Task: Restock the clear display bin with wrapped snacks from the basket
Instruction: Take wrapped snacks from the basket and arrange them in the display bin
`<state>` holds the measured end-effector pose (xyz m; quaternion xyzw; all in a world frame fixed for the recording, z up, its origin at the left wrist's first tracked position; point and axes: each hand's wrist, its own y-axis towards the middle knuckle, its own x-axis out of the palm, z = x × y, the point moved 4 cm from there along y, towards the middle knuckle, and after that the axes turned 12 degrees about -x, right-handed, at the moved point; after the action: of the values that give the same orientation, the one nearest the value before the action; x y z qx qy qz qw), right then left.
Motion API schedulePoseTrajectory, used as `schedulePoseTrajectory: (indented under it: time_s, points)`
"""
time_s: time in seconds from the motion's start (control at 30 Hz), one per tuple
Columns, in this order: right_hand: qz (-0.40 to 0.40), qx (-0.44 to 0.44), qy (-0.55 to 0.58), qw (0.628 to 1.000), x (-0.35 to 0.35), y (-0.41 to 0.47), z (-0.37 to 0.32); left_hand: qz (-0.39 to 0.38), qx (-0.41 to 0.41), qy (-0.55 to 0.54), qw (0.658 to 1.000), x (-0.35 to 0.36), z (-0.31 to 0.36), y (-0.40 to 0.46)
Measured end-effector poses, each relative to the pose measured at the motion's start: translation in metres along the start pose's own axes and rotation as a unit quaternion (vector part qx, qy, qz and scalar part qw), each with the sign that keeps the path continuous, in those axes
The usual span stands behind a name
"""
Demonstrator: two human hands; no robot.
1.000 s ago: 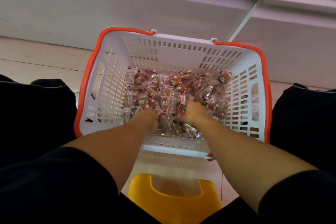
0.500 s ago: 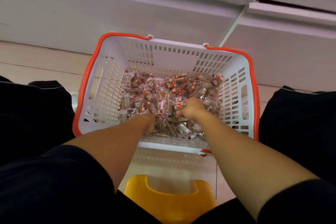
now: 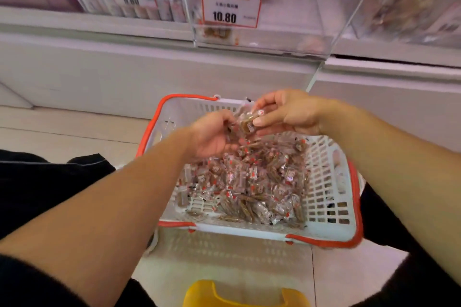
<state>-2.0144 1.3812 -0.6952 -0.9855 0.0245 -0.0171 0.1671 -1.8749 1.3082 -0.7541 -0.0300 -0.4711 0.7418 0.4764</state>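
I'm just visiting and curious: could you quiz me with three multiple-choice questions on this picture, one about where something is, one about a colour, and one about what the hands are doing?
1. Where is the price sign reading 10.80?
A. On the clear display bin above the basket
B. On the basket's rim
C. On the floor

2. What colour is the basket's rim?
A. Blue
B. Orange-red
C. Green

3. What are the two hands doing?
A. Resting flat on the floor
B. Gripping the basket's handles
C. Holding wrapped snacks above the basket

Answers:
1. A: the price sign is fixed to the front of the clear display bin.
2. B: the white basket has an orange-red rim.
3. C: the left hand and right hand hold wrapped snacks between them, above the pile.
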Motion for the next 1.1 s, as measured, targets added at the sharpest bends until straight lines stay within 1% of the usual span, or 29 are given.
schedulePoseTrajectory:
  time_s: [0.07, 0.1, 0.13, 0.2, 0.23, 0.27, 0.3, 0.37, 0.47, 0.5, 0.63, 0.7, 0.77, 0.83, 0.9, 1.0, 1.03, 1.1]
  points:
    - [0.022, -0.072, -0.091, 0.993, -0.004, -0.013, -0.042, -0.019, 0.027, 0.022, 0.999, 0.023, 0.035, -0.025]
    - [0.044, -0.117, -0.147, 0.981, -0.007, -0.021, -0.062, -0.030, 0.033, 0.032, 0.998, 0.032, 0.051, -0.038]
    - [0.073, -0.164, -0.200, 0.963, -0.008, -0.031, -0.080, -0.040, 0.036, 0.038, 0.998, 0.041, 0.065, -0.052]
    - [0.131, -0.255, -0.295, 0.911, -0.006, -0.050, -0.112, -0.053, 0.046, 0.051, 0.996, 0.057, 0.086, -0.081]
    - [0.141, -0.295, -0.317, 0.890, -0.002, -0.058, -0.125, -0.054, 0.060, 0.064, 0.995, 0.064, 0.095, -0.094]
    - [0.135, -0.326, -0.316, 0.881, 0.001, -0.065, -0.134, -0.050, 0.075, 0.080, 0.993, 0.070, 0.103, -0.105]
    - [0.119, -0.344, -0.294, 0.884, 0.005, -0.070, -0.140, -0.042, 0.092, 0.093, 0.991, 0.075, 0.109, -0.114]
    - [0.103, -0.348, -0.257, 0.896, 0.011, -0.075, -0.143, -0.022, 0.122, 0.113, 0.986, 0.083, 0.117, -0.128]
    - [0.120, -0.348, -0.233, 0.900, 0.019, -0.075, -0.144, -0.014, 0.164, 0.112, 0.980, 0.093, 0.126, -0.140]
    - [0.123, -0.345, -0.226, 0.903, 0.020, -0.073, -0.146, 0.001, 0.176, 0.107, 0.978, 0.095, 0.130, -0.141]
    - [0.116, -0.332, -0.223, 0.909, 0.027, -0.068, -0.151, 0.122, 0.225, 0.083, 0.963, 0.095, 0.137, -0.139]
    - [0.126, -0.340, -0.202, 0.910, 0.035, -0.067, -0.150, 0.191, 0.250, 0.079, 0.946, 0.092, 0.136, -0.140]
    - [0.143, -0.349, -0.205, 0.903, 0.040, -0.066, -0.144, 0.251, 0.278, 0.069, 0.925, 0.087, 0.135, -0.142]
    - [0.161, -0.365, -0.228, 0.888, 0.043, -0.066, -0.143, 0.281, 0.297, 0.045, 0.912, 0.082, 0.137, -0.144]
    - [0.167, -0.384, -0.232, 0.878, 0.042, -0.067, -0.147, 0.282, 0.307, 0.022, 0.909, 0.080, 0.139, -0.149]
    - [0.185, -0.409, -0.227, 0.864, 0.035, -0.070, -0.154, 0.189, 0.311, -0.014, 0.931, 0.088, 0.137, -0.154]
    - [0.191, -0.414, -0.228, 0.860, 0.032, -0.071, -0.155, 0.173, 0.320, -0.012, 0.931, 0.092, 0.135, -0.155]
    - [0.202, -0.414, -0.256, 0.850, 0.029, -0.071, -0.155, 0.194, 0.348, 0.018, 0.917, 0.099, 0.131, -0.153]
